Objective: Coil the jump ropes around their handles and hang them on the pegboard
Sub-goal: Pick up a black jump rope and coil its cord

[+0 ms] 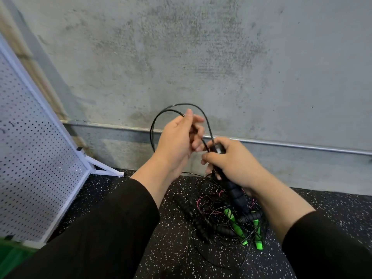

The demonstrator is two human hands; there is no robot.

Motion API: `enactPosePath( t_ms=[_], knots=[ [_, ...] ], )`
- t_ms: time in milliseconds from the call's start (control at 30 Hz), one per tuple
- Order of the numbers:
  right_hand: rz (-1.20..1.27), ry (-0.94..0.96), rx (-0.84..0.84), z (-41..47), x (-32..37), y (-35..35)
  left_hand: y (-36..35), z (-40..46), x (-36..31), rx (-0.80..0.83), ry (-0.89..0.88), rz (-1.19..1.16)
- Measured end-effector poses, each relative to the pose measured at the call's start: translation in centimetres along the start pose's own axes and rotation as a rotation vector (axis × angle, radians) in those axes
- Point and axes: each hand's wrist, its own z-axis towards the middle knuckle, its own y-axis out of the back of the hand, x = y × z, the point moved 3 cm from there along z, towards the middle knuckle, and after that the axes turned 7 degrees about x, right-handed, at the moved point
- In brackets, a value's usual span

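A black speckled floor (pixel 177 248) meets a grey concrete wall (pixel 201 57). A black handle (pixel 234 190) is gripped by the right hand (pixel 231 160); its thin cord (pixel 161 115) is pinched in a loop by the left hand (pixel 179 137). Below the hands, tangled jump ropes (pixel 227 222) are piled. Far left, a white pegboard (pixel 30 158) is propped.

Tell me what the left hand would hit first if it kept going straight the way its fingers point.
The left hand, pinching the thin black rope loop, points up and away toward the grey concrete wall. Nothing else shows in that line, so the wall probably comes first, though depth is unclear.
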Motion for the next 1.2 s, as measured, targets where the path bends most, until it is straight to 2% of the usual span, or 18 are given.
enactPosePath(
  t_ms=[100, 167, 333, 433, 567, 633, 700, 767, 933, 1067, 1200],
  knots=[
    [0.149, 0.051, -0.157, 0.8, 0.3, 0.9, 0.8, 0.2, 0.1, -0.086, 0.045, 0.126],
    [0.228, 0.088, -0.185, 0.8, 0.7, 1.6, 1.4, 0.1, 0.7, -0.053, 0.122, 0.278],
    [0.473, 0.125, -0.128, 0.5, 2.4, 1.7, 1.6, -1.3, 3.2, 0.378, 0.307, 0.786],
    [0.533, 0.144, -0.085, 0.2, 3.4, 1.7, 1.9, -1.4, 4.7, 0.454, 0.341, 0.878],
    [0.473, 0.121, -0.174, 0.0, 3.7, 2.8, 2.1, -1.2, 5.1, 0.338, 0.323, 0.734],
    [0.261, 0.001, -0.208, 0.1, 2.6, 3.6, 2.3, -1.0, 5.2, 0.289, 0.357, 0.61],
    [0.077, -0.149, -0.168, 0.1, 1.0, 3.7, 2.6, -1.1, 5.1, 0.227, 0.396, 0.516],
    [0.088, -0.251, -0.111, 0.2, -0.6, 3.4, 3.0, -1.4, 4.8, 0.151, 0.427, 0.439],
    [-0.001, -0.21, -0.156, -0.1, -0.7, 2.9, 3.4, -2.3, 3.6, 0.032, 0.432, 0.32],
    [0.133, -0.145, -0.248, -1.4, 0.1, 1.6, 3.3, -3.6, 2.3, -0.012, 0.411, 0.217],
    [0.29, -0.056, -0.2, -3.1, 1.3, -1.1, 3.4, -5.3, 1.1, -0.003, 0.365, 0.125]
  ],
)
